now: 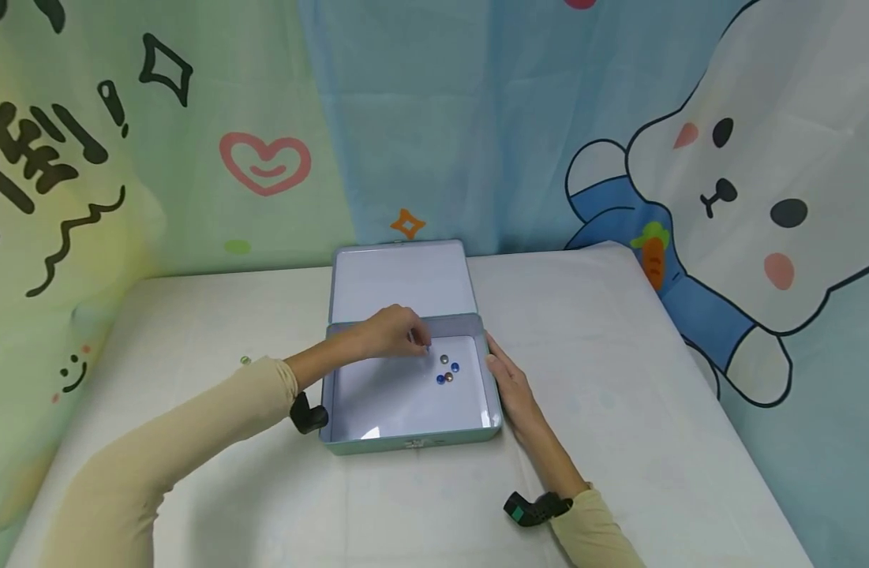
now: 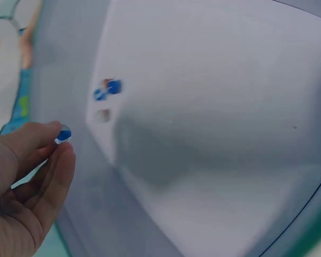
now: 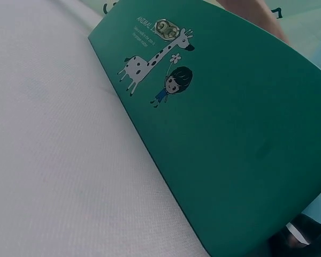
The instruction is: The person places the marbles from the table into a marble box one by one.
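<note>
Left of the open tin box (image 1: 414,443), the white-clothed counter (image 1: 654,442) runs in a broad stretch to its slanting left edge, and a small green marble (image 1: 245,360) lies on it, well apart from the box. The left sleeve (image 1: 214,418) comes in over this side, a black wrist camera (image 1: 308,414) at its cuff close to the box's left wall, and the left forearm crosses that wall. The left hand (image 1: 395,331) is above the back right part of the box, thumb and fingertips nearly together, pinching a clear and blue marble (image 2: 63,134) between them. The lid (image 1: 403,282) leans open behind the box, near the counter's back edge and the printed curtain (image 1: 420,118); in front, the cloth reaches toward the person. Inside the box, four loose marbles (image 1: 455,368), two blue, one brownish and one greyish, sit close together toward the right wall, so the widest part of the floor lies to their left. At the box's right side, the right hand (image 1: 511,386) rests along the outside of the wall, fingers extended and touching it near the rim; how firmly it presses cannot be told. Farther right of the box, past another wrist camera (image 1: 541,509) at the right cuff, the counter spreads wide to its slanting right edge.
</note>
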{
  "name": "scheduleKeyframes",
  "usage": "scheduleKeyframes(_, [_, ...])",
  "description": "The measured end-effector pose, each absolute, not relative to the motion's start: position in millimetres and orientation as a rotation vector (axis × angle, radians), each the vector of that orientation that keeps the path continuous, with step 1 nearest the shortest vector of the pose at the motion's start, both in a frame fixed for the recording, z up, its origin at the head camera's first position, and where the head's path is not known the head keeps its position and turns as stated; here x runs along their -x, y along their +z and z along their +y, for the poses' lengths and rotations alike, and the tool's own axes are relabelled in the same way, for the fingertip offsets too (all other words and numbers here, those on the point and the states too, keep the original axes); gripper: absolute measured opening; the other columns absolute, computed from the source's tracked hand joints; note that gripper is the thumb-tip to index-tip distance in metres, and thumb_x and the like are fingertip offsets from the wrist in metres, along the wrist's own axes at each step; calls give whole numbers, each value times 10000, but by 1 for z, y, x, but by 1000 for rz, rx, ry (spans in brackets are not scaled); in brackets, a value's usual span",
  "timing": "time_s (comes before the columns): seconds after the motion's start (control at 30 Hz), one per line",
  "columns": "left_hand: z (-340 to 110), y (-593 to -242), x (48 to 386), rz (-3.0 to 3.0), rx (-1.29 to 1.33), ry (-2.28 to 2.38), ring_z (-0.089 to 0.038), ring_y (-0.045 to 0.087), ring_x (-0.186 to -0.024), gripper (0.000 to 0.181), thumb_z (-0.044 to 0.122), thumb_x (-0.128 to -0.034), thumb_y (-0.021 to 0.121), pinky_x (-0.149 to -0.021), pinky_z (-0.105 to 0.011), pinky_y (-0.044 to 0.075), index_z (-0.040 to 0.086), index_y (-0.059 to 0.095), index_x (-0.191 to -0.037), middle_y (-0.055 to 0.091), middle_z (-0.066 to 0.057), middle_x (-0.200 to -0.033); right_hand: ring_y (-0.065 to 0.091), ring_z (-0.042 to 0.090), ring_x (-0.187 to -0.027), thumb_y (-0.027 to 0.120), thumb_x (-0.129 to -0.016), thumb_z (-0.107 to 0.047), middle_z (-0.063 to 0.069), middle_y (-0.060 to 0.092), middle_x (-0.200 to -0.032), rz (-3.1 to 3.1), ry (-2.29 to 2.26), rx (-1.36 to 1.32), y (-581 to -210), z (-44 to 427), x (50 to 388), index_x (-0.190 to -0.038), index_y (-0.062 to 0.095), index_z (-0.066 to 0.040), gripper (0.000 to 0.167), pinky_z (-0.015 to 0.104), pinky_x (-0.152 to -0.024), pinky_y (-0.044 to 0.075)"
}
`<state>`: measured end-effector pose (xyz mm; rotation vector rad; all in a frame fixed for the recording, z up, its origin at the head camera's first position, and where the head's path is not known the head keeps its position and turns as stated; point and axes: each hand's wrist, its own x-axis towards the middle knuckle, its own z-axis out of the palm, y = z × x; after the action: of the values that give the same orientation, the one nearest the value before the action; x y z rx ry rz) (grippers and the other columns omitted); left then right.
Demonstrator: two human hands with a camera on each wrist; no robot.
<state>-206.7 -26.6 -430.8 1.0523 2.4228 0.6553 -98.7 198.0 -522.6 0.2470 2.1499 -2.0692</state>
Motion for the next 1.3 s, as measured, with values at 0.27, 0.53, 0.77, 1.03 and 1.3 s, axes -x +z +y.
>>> scheduleKeyframes(0.27, [-8,-449,203,2365,-1098,583,-127,663,-843,127,90,-839,733,-755,-204,533,33,740,-953,739,-50,-924,126,207,-1524,407,-1038,-347,-41,247,-1612,2142,-2075,-244,-524,199,99,-1515,315,-309,487,451,-1243,78])
scheduleKeyframes(0.53, [-5,-463,201,2402,-1058,521,-97,595,-777,106,115,-816,768,-706,-186,495,67,740,-907,715,-32,-891,126,211,-1524,401,-1040,-340,-44,247,-1612,2151,-2065,-254,-521,199,98,-1513,316,-311,482,458,-1243,72])
scheduleKeyframes(0.77, [-5,-467,203,2396,-1047,504,-81,570,-758,93,128,-812,773,-693,-172,473,89,729,-884,695,-12,-865,111,188,-1526,393,-1045,-326,-50,235,-1615,2133,-2081,-223,-520,199,97,-1522,302,-288,487,440,-1247,62])
scheduleKeyframes(1.03, [-4,-458,204,2393,-1062,470,-94,576,-781,153,137,-812,774,-704,-179,473,74,730,-945,697,-20,-890,118,194,-1525,398,-1044,-317,-38,241,-1615,2126,-2094,-237,-522,198,97,-1522,308,-271,488,435,-1247,62])
scheduleKeyframes(1.3, [-25,-413,213,2363,-1117,539,-136,652,-900,201,162,-870,711,-805,-253,537,67,713,-1048,724,-34,-979,120,186,-1525,403,-1043,-319,-43,249,-1612,2138,-2092,-233,-521,197,97,-1520,311,-272,489,429,-1248,62])
